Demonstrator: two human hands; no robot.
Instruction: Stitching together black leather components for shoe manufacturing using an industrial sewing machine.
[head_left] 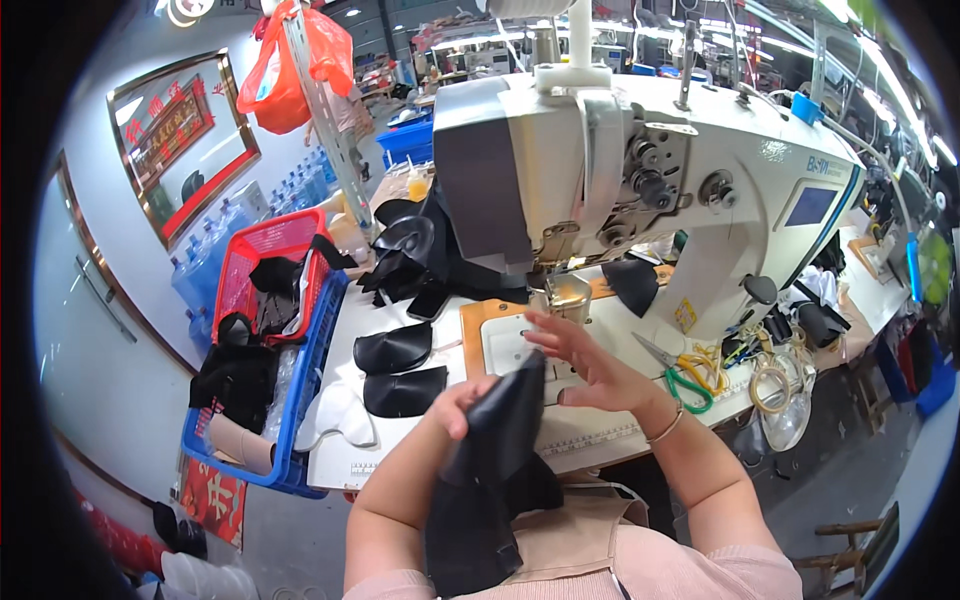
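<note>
My left hand (458, 406) grips a folded black leather piece (492, 450), thumb on its near face and the other fingers hidden behind it. The piece is held tilted up at the table's front edge, its lower part hanging over my apron. My right hand (598, 368) is raised just right of the leather's upper end, fingers spread and nothing in them. Beyond it stands a white industrial sewing machine (745, 180), its presser foot (541, 298) close past my right fingertips. Two curved black leather pieces (393, 348) lie on the table to the left.
Right of the machine bed lie scissors with green handles (688, 390), yellow-handled snips (705, 370) and tape rolls (768, 388). A pile of black leather pieces (410, 240) and a phone (429, 302) sit behind left. Blue and red crates (310, 390) with material stand at the table's left edge.
</note>
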